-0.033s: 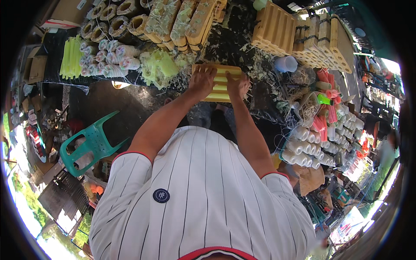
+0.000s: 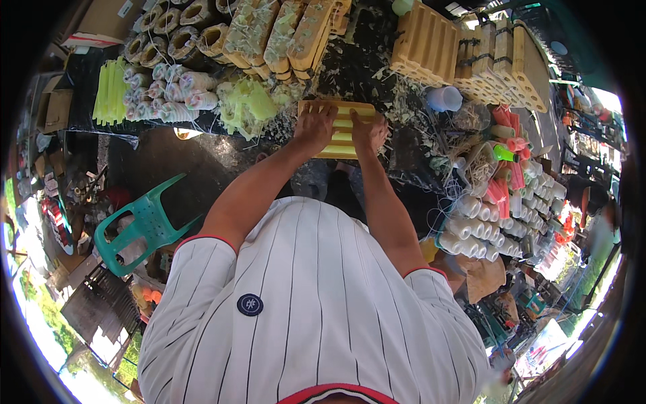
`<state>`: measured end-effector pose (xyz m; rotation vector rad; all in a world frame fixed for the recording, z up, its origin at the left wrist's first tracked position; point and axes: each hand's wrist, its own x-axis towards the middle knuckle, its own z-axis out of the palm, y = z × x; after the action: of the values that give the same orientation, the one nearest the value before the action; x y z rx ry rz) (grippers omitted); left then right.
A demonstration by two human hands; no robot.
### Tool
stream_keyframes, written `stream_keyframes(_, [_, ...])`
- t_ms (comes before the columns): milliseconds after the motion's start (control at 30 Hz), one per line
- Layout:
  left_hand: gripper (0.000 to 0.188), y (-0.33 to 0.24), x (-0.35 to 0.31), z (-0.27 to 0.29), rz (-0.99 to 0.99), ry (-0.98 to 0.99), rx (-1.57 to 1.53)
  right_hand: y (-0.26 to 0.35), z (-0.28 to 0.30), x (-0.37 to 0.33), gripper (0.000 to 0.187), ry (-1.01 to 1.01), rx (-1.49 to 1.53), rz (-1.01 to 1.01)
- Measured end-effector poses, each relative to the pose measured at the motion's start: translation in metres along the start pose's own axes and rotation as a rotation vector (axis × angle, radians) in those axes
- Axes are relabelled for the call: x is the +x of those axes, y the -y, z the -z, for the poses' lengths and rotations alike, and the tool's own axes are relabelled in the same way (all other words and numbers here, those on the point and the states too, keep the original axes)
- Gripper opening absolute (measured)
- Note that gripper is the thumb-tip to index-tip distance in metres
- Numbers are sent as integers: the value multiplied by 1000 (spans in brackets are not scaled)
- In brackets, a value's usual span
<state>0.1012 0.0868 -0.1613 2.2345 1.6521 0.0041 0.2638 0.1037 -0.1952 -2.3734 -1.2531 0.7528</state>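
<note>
A yellow, grooved wooden mold half (image 2: 344, 139) lies at the near edge of the dark work table, its long grooves running left to right. My left hand (image 2: 315, 126) grips its left end, with the fingers over the top. My right hand (image 2: 368, 132) holds the right end, thumb on the grooved face and fingers round the side; some fingertips are hidden. Left of the mold is a heap of pale yellow-green wax scraps (image 2: 250, 101). Beyond it, several tied wooden molds (image 2: 289, 40) stand with wax and string on top.
Yellow-green candles (image 2: 111, 92) and wrapped bundles (image 2: 176, 89) lie at the left. More grooved molds (image 2: 425, 46), a whitish cup (image 2: 445, 99), a green bottle (image 2: 503, 154) and many white thread spools (image 2: 471, 229) are at the right. A green plastic chair (image 2: 142, 225) stands at lower left.
</note>
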Motion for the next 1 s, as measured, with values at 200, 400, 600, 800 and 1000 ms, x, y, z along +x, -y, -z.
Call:
stream_keyframes(200, [58,2,10,-3,-18,-33,-5,-3,-6,5,63,-79,60,13])
stream_keyframes(400, [41,50,-44,13,263,-229,-296,6,15,-19,52,-206,-104,626])
stream_keyframes(600, [22,67,-76,-10,607,-123,-733,80,-27,-7,23,373,-117,1391])
stream_keyframes(800, [21,67,-49,-33,608,-254,-911,108,-44,17,9,848,-91,1360])
stream_keyframes(1000, [25,67,-34,-55,748,-295,-902,120,-51,23,16,971,-312,1251])
